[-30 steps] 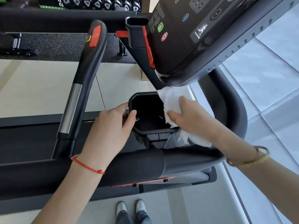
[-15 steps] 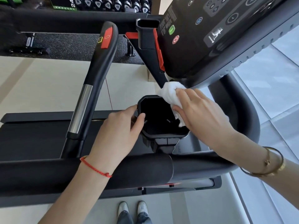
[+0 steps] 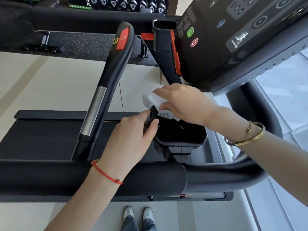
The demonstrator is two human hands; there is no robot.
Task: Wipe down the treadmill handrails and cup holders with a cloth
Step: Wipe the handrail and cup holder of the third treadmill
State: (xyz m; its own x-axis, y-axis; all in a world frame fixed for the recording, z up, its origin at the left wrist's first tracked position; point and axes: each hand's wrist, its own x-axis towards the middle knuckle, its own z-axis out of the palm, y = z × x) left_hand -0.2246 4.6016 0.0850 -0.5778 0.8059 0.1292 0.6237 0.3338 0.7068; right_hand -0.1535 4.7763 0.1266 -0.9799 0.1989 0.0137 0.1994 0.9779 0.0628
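Gym floor [image 3: 50, 90]; one cloth [image 3: 153, 99]; two hands [image 3: 181, 102]

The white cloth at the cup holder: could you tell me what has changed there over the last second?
The right hand has bunched the white cloth, which hung loosely over the cup holder's right rim, and carried it round the far rim to the far-left corner. The left hand stayed gripping the holder's left rim.

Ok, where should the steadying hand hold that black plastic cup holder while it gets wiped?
Probably the black plastic cup holder's left rim, approached from the left: the left hand pinches it there, leaving the far rim free for the right hand and white cloth.
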